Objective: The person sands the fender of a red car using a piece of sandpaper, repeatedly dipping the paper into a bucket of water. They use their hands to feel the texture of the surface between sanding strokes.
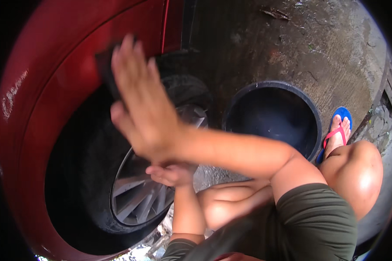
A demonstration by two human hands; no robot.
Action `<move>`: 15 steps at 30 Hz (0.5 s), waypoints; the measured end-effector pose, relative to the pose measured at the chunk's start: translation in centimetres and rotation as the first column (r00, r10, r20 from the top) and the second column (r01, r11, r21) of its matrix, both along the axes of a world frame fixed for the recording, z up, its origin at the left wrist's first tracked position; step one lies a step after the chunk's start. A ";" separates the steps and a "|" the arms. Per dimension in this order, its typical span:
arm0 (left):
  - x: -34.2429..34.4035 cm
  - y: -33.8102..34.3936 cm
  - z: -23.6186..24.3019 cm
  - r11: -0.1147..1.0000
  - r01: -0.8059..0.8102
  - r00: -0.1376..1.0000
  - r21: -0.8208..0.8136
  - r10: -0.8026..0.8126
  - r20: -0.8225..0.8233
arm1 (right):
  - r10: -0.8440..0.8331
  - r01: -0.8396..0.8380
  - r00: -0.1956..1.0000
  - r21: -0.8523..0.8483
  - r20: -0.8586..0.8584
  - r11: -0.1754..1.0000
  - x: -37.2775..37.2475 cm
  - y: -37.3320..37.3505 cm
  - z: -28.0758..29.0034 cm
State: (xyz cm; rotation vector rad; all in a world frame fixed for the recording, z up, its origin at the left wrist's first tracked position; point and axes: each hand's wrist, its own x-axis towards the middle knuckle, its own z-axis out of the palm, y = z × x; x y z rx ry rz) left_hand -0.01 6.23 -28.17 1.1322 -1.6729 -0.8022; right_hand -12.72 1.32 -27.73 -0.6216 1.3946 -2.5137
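A red car body point(39, 100) arches over a tyre point(91, 187) and spoked silver wheel point(139, 200). My right hand point(143, 108), blurred and stretched across the wheel arch, has a dark cloth or pad point(105, 65) under its long fingers against the red paint; its exact shape is hidden. My left hand point(170, 175) is lower, beside the wheel and just under my right wrist, with loosely bent fingers spread a little and nothing visible in them.
A dark round basin point(270, 113) rests on wet concrete point(265, 35) right of the wheel. My bent legs are at lower right, one foot in a blue flip-flop point(344, 113) with a pink strap. A rough concrete edge point(381, 117) runs along the far right.
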 end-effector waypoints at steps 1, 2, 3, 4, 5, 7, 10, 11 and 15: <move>-0.9 0.0 0.1 1.000 -0.018 1.000 -0.009 0.018 -0.021 | 0.086 -0.085 0.995 0.019 -0.053 0.996 0.8 0.8 0.0; -2.1 0.4 0.0 0.999 -0.034 0.999 -0.008 0.033 -0.038 | 0.034 -0.029 0.998 0.077 -0.062 0.997 -0.6 0.3 -0.8; 2.7 -1.4 0.3 0.953 0.287 0.958 0.101 -0.285 -0.033 | -0.017 0.026 0.997 0.134 -0.073 0.991 -3.1 -1.3 -2.4; 2.9 -1.6 0.3 0.946 0.308 0.951 0.100 -0.307 -0.022 | -0.058 0.074 0.994 0.181 -0.091 0.981 -5.1 -2.3 -3.2; 3.5 -1.5 0.6 0.940 0.325 0.945 0.108 -0.327 0.002 | -0.033 0.032 0.999 0.153 0.001 0.988 -6.1 -2.3 -2.7; 1.4 0.1 0.4 0.998 0.069 0.992 -0.009 -0.068 0.106 | 0.052 -0.050 0.998 0.069 -0.024 0.996 -1.5 -0.2 -1.3; -2.7 0.4 -0.1 1.000 0.010 1.000 0.001 -0.010 0.000 | 0.083 -0.072 0.989 0.095 -0.123 0.993 -0.9 0.9 -1.0; 2.4 -1.8 0.7 0.944 0.315 0.947 0.102 -0.320 0.037 | 0.044 -0.032 0.993 0.111 -0.111 0.993 -3.2 -0.1 -1.2; 2.9 -0.6 -0.9 0.942 0.147 0.892 -0.301 0.005 0.452 | 0.093 -0.086 0.989 0.066 -0.116 0.994 -0.3 1.5 -0.2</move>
